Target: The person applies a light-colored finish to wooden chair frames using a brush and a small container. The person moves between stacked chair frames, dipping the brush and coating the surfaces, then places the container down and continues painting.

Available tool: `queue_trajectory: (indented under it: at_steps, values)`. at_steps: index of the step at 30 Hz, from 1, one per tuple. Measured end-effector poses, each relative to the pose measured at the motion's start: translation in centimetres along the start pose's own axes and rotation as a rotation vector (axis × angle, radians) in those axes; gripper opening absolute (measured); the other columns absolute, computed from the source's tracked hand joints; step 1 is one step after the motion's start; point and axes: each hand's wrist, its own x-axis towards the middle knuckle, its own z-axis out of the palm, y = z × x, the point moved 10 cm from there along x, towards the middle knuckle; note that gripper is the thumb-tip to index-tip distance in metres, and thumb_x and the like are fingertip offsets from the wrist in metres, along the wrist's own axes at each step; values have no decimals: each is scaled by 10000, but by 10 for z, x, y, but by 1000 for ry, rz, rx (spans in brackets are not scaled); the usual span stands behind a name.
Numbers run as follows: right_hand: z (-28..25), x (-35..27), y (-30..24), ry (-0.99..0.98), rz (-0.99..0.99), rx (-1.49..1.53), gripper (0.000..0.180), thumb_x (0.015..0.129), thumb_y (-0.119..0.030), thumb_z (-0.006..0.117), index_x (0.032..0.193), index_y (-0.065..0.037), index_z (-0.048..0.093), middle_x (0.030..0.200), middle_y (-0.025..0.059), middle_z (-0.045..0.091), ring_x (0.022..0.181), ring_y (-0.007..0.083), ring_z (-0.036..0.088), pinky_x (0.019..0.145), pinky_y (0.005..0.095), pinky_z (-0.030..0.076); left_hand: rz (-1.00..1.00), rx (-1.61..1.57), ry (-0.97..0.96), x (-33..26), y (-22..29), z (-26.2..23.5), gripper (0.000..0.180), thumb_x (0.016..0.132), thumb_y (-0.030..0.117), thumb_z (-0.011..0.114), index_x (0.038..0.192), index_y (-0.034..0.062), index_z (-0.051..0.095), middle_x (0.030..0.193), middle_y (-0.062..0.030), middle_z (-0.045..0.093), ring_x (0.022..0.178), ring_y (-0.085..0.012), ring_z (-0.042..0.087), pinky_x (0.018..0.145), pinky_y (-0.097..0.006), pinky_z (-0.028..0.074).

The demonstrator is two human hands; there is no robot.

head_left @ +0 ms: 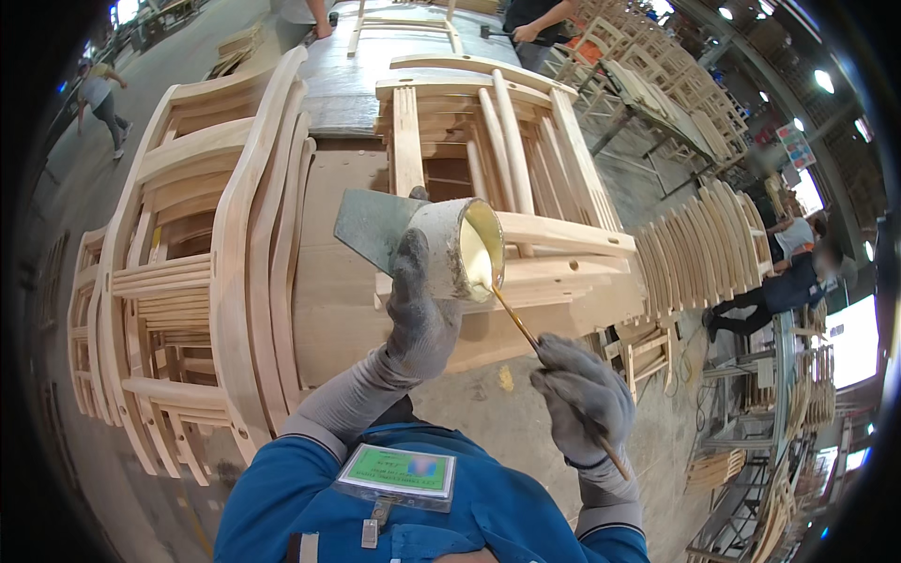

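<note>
My gloved left hand (415, 305) is closed around a round, whitish pot (435, 242), tilted so that its mouth faces right. Pale yellow, creamy liquid (475, 251) coats the inside. A flat grey-green plate (366, 227) sticks out to the left behind the pot; how it joins is hidden. In my gloved right hand (589, 399) is a thin brush (514, 317), its tip at the pot's lower lip and in the liquid. Its wooden end shows below the hand. Just beyond the pot lie stacked wooden chair frames (563, 239) on a cardboard-covered surface (338, 216).
Curved wooden chair backs (239, 216) stand stacked at the left. More curved wooden parts (704, 244) line up at the right. Across the metal-topped table (352, 89), one person's hand (526, 35) grips a dark tool; another person's arm (314, 14) shows. Other people walk or work farther off.
</note>
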Motion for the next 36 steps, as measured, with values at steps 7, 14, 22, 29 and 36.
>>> queue_trajectory:
  at_steps: [7, 14, 22, 29, 36]
  values:
    - [-4, 17, 104, 355, 366, 773, 228, 770, 95, 628, 913, -14, 486, 940, 245, 627, 916, 323, 636, 811, 454, 541, -226, -175, -30, 49, -22, -2, 534, 946, 432, 429, 1328, 66, 358, 1244, -115, 498, 1173, -233, 498, 1007, -403, 432]
    - [14, 29, 158, 312, 502, 999, 219, 767, 105, 598, 918, -12, 490, 944, 237, 622, 890, 303, 634, 815, 446, 541, -216, -224, -31, 68, -32, 1, 477, 955, 384, 441, 1292, 52, 383, 1199, -129, 518, 1134, -238, 534, 969, -391, 478]
    - [24, 45, 178, 208, 595, 1049, 185, 795, 28, 624, 940, -5, 512, 933, 218, 624, 863, 274, 643, 797, 412, 551, 9, -54, 133, 74, -24, -18, 539, 968, 447, 343, 1311, 36, 397, 1210, -132, 531, 1107, -235, 549, 935, -377, 488]
    - [22, 119, 214, -120, 521, 668, 146, 842, -73, 652, 919, 23, 574, 828, 115, 647, 756, 144, 624, 697, 263, 521, 74, -105, 186, 62, 1, -41, 551, 965, 473, 344, 1315, 52, 407, 1228, -139, 516, 1135, -257, 526, 935, -405, 486]
    - [82, 141, 210, -488, 371, 487, 207, 871, -184, 645, 880, 13, 583, 713, 71, 637, 619, 91, 579, 567, 240, 483, 207, 71, 201, 49, 34, -57, 572, 953, 511, 330, 1308, 71, 421, 1247, -146, 497, 1122, -311, 515, 962, -504, 429]
